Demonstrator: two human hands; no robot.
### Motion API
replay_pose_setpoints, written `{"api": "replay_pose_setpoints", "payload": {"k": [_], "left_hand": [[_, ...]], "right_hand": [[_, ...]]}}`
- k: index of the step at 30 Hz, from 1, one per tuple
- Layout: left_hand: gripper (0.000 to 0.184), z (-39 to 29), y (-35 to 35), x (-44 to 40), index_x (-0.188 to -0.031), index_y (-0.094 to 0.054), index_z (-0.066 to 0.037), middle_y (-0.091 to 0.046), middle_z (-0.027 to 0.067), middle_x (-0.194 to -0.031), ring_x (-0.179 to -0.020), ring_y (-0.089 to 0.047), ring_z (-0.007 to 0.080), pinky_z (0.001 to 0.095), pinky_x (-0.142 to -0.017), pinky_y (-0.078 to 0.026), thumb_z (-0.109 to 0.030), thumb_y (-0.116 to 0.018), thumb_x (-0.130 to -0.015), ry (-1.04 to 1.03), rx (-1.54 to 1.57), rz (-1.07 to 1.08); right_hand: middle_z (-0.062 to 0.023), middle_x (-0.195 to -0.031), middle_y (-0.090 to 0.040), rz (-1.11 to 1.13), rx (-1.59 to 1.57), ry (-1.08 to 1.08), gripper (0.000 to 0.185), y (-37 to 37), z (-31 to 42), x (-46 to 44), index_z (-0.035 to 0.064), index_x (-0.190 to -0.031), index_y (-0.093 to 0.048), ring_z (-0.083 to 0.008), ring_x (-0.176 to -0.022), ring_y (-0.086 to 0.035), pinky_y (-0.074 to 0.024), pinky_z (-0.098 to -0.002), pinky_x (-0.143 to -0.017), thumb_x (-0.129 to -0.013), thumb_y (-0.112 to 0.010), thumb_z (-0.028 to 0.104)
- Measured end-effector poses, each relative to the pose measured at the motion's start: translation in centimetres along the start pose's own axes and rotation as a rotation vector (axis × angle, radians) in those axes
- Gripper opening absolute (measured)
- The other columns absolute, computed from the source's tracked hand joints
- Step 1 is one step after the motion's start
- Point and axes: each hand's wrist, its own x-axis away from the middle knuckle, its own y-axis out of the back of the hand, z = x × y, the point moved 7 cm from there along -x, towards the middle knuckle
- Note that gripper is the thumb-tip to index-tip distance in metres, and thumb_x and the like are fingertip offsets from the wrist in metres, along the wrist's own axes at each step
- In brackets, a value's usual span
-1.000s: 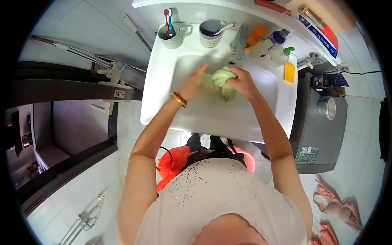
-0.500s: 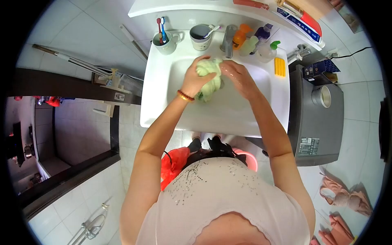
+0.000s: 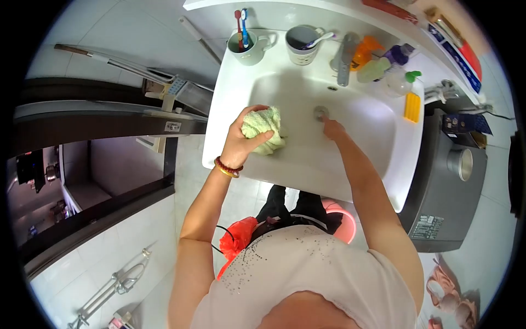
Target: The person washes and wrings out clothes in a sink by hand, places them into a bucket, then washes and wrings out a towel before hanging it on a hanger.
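My left hand (image 3: pixel 244 137) is closed around a bunched, pale green towel (image 3: pixel 262 127) at the left side of the white sink (image 3: pixel 350 156). Its thumb lies across the front of the cloth. Over the basin's middle, my right hand (image 3: pixel 333 129) reaches down to the round metal drain stopper (image 3: pixel 321 113). The index finger is stretched to the stopper and seems to touch it, while the other fingers are curled in, with nothing seen in them. Behind the drain stands the faucet (image 3: pixel 346 60); no water stream shows.
Two cups, one pale green (image 3: pixel 249 54) and one grey (image 3: pixel 301 55), hold toothbrushes on the back rim. Several bottles, including an orange one (image 3: pixel 366 52), stand right of the faucet. A yellow soap dish (image 3: pixel 412 107) lies at the right rim, beside a grey washing machine (image 3: pixel 444 192).
My left hand has carried the towel leftward and nearer to me. My right hand has left the towel and moved to the drain stopper. The camera view has shifted and turned slightly.
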Motion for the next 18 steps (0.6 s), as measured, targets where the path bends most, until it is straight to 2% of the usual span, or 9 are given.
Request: {"api": "replay_pose_setpoints", "payload": {"k": [2,6,10,12,14,16,18], "left_hand": [[0.046,0.5,0.4,0.1,-0.114,-0.048,-0.001,-0.054,0.0058,-0.108,-0.098,-0.051,0.0132,0.0264,-0.086,-0.041,-0.006,-0.068,-0.073,0.009,-0.005,-0.016],[0.047,0.5,0.2,-0.5,-0.114,-0.048,-0.001,-0.054,0.0056,-0.108,-0.098,-0.051,0.0129,0.0262,-0.086,-0.041,-0.006,-0.069,-0.072,0.013,0.052,-0.022],[0.051,0.0,-0.6,-1.4,-0.116,-0.046,0.000,-0.052,0.0058,-0.108,-0.099,-0.050,0.0138,0.0274,-0.086,-0.040,-0.002,-0.069,-0.070,-0.032,-0.006,0.014],[0.046,-0.5,-0.9,-1.9,-0.113,-0.049,-0.002,-0.055,0.0048,-0.106,-0.097,-0.052,0.0127,0.0261,-0.085,-0.041,-0.007,-0.069,-0.072,-0.068,-0.010,0.021],[0.046,-0.9,-1.3,-2.4,-0.113,-0.049,-0.002,-0.055,0.0045,-0.106,-0.096,-0.052,0.0126,0.0259,-0.085,-0.042,-0.006,-0.069,-0.072,-0.077,0.013,0.031],[0.045,-1.4,-1.6,-3.0,-0.112,-0.050,-0.003,-0.055,0.0039,-0.105,-0.093,-0.054,0.0124,0.0254,-0.083,-0.043,-0.006,-0.069,-0.072,-0.086,0.037,0.025],[0.044,-2.4,-3.1,-3.5,-0.112,-0.050,-0.004,-0.055,0.0043,-0.104,-0.093,-0.054,0.0122,0.0256,-0.082,-0.044,-0.006,-0.069,-0.072,-0.117,0.018,0.067]], "right_hand": [[-0.0178,-0.100,-0.060,-0.228,0.098,0.026,0.051,0.4,0.1,-1.2,0.0214,-0.131,-0.031,-0.0280,-0.095,-0.058,-0.0456,-0.0401,-0.078,-0.082,-0.037,0.010],[-0.0165,-0.102,-0.060,-0.180,0.199,0.018,0.047,0.5,0.4,-3.4,0.0181,-0.129,-0.035,-0.0278,-0.098,-0.057,-0.0450,-0.0407,-0.080,-0.083,-0.039,0.012],[-0.0136,-0.098,-0.061,-0.273,-0.055,0.117,0.038,0.7,0.4,-1.9,0.0130,-0.121,-0.044,-0.0271,-0.090,-0.058,-0.0457,-0.0390,-0.076,-0.084,-0.046,0.021],[-0.0125,-0.096,-0.061,-0.332,-0.163,0.136,0.037,1.3,-0.9,0.8,0.0104,-0.118,-0.047,-0.0257,-0.086,-0.059,-0.0462,-0.0373,-0.074,-0.084,-0.049,0.026],[-0.0106,-0.093,-0.061,-0.160,-0.493,0.168,0.042,1.0,-2.3,3.0,0.0072,-0.115,-0.050,-0.0224,-0.079,-0.059,-0.0465,-0.0358,-0.069,-0.084,-0.051,0.035],[-0.0092,-0.094,-0.060,-0.064,-1.028,-0.013,0.051,1.5,-2.7,7.4,0.0057,-0.114,-0.052,-0.0206,-0.078,-0.059,-0.0474,-0.0344,-0.070,-0.084,-0.050,0.046],[-0.0135,-0.103,-0.058,0.301,-1.431,0.084,0.065,1.5,0.8,12.9,0.0038,-0.115,-0.050,-0.0248,-0.092,-0.057,-0.0461,-0.0396,-0.079,-0.080,-0.048,0.058]]}}
